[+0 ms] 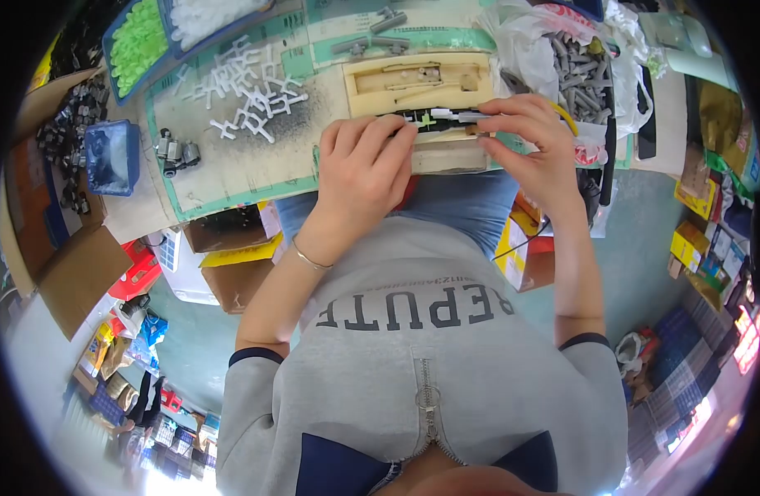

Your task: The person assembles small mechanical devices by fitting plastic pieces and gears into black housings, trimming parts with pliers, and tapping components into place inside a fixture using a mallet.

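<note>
A long, narrow black plastic assembly (428, 125) with bright green and white pieces set in it lies across the front of a cream-coloured fixture block. My left hand (365, 157) is closed at its left end, the fingertips pressed on the black part. At the other end, my right hand (530, 136) curls its fingers and thumb around a grey piece (469, 117) joined to the assembly. The fingers cover both ends, so the exact grip is partly hidden. Just behind the assembly, the cream fixture block (363, 106) has long recesses cut into it.
Several white branched pieces (260, 97) lie scattered left of the block. Grey cylinder parts (180, 151) stand near a blue tray (113, 157). Green pieces (140, 41) and white pieces (210, 21) fill bins behind. A plastic bag (528, 45) and grey tubes (580, 78) sit right.
</note>
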### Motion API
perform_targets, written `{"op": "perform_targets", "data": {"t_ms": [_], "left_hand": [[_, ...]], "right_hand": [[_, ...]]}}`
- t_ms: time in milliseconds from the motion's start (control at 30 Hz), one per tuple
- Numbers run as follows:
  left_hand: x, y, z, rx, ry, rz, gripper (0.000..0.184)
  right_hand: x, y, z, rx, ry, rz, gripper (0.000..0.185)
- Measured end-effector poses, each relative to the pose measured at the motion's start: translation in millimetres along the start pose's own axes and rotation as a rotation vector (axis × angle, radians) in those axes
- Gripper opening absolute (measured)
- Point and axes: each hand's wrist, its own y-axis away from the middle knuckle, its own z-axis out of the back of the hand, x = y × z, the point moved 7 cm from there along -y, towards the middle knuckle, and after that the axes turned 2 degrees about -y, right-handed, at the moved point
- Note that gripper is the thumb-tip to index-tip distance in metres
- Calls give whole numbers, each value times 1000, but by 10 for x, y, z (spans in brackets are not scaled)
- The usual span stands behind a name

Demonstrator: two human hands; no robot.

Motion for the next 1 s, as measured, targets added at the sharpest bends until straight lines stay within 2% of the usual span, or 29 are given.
{"op": "perform_targets", "data": {"t_ms": [533, 700, 1000], "left_hand": [[-1, 44, -48, -7, -35, 19, 34], [39, 38, -47, -49, 19, 109, 35], [-1, 54, -93, -17, -75, 47, 36]], "right_hand": [[9, -22, 1, 20, 88, 57, 21], [-42, -47, -49, 46, 50, 54, 20], [-34, -55, -101, 84, 79, 80, 20]]}}
